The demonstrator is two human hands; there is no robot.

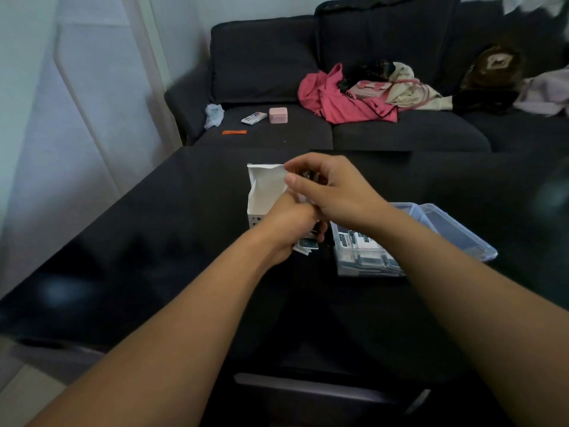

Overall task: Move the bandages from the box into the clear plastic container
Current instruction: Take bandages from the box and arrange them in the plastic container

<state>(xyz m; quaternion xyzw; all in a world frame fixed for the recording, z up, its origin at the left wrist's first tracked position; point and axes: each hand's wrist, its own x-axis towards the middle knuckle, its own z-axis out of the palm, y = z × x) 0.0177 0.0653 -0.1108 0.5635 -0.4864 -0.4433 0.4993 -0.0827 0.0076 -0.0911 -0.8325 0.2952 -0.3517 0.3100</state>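
Container (pixel 366 257) right of box (pixel 264 192) already part-filled w/ bandages (pixel 308 243); left hand (pixel 292 229) clamps some; right hand (pixel 332 192) fingers pinched at box mouth; more left, prob.

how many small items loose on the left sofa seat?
4: a crumpled wrapper far left, an orange strip at the front, a white pack, and a pink case. The clothes may hide more.

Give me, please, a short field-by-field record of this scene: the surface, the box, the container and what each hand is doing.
surface: dark table
box: white box, flap open, upright
container: clear plastic container, lid open, bandages inside
left hand: left hand beside the box, grip closed on a few bandage packets
right hand: right hand at the box opening, grip unclear
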